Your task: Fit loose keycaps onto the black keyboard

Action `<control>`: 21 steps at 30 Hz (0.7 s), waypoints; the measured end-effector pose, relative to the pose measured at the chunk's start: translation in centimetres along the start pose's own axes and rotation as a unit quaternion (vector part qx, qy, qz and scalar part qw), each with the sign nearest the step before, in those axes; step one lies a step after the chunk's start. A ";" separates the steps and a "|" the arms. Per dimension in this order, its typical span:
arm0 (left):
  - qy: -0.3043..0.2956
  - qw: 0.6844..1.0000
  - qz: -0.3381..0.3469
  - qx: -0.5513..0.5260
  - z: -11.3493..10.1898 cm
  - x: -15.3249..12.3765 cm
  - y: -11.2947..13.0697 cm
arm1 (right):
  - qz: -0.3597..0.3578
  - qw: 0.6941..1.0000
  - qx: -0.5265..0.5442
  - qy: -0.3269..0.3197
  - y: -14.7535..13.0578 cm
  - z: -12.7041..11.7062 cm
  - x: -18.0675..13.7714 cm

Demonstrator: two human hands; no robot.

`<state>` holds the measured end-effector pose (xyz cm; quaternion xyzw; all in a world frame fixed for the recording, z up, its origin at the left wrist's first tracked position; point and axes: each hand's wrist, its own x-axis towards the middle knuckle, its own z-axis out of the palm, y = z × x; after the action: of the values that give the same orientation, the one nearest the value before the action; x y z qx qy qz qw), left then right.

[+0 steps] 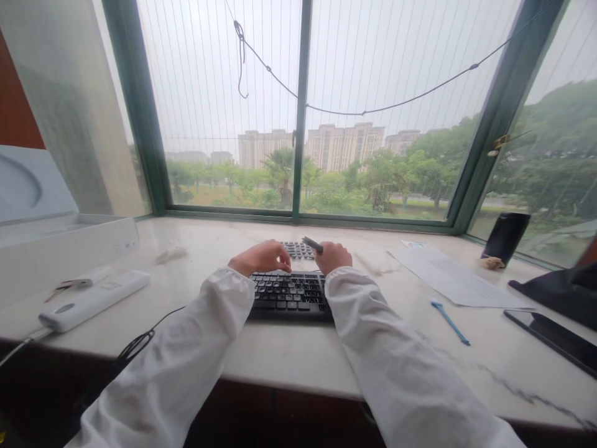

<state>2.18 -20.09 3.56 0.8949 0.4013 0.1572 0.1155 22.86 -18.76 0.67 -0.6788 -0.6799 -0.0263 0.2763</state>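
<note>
"Keyboard (291, 297) is lying just on the near side of both hands, yes? And how is each grip standing?"

"Yes, it is lying there, close under the left hand (259, 256). The right hand (334, 256) is holding a black tool (312, 244), its fingers folding around it, and the tool is pointing away and leftward from the grip."

"And the left fingers?"

"They are curling downward near the keyboard's far edge. Whether they are pinching something small, I cannot tell."

"How far is the work standing?"

"Somewhere in the middle, I am judging. On the near side of the grip, many black keys are sitting in rows, but toward the right hand some places are looking bare. Beyond the grip, between both hands, loose small pieces (301, 251) are lying in rows, and they are resembling keys."

"So what is remaining?"

"Those pieces are lying apart from the keyboard, so it is probably not being complete. Whether keys are coming off or going on, this view is not telling me. A blue stick (450, 323) is lying right of the right hand, well apart from it"
</note>
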 end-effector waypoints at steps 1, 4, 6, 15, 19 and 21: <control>-0.008 1.000 0.020 -0.012 0.1 -0.1 0.4 | 0.019 0.999 0.039 0.011 -0.1 0.1 0.1; -0.042 0.995 0.080 -0.034 0.8 -0.2 1.6 | 0.122 0.965 0.232 0.021 -0.1 0.4 0.5; -0.058 0.993 0.094 -0.037 1.3 -0.2 2.1 | 0.194 0.898 0.394 0.021 0.0 0.7 0.9; -0.050 0.994 0.097 -0.026 2.3 0.0 1.9 | 0.284 0.685 0.670 -0.026 -2.1 1.4 -0.9; -0.057 0.993 0.094 -0.047 2.1 -0.1 1.7 | 0.287 0.709 0.643 -0.038 -3.3 2.4 -2.0; -0.067 0.992 0.089 -0.054 2.0 -0.1 1.5 | 0.266 0.741 0.616 -0.031 -3.5 2.9 -2.3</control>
<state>3.91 -21.29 2.17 0.9282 0.3022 0.1283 0.1752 18.41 -19.94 -1.59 -0.5142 -0.3484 0.4937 0.6086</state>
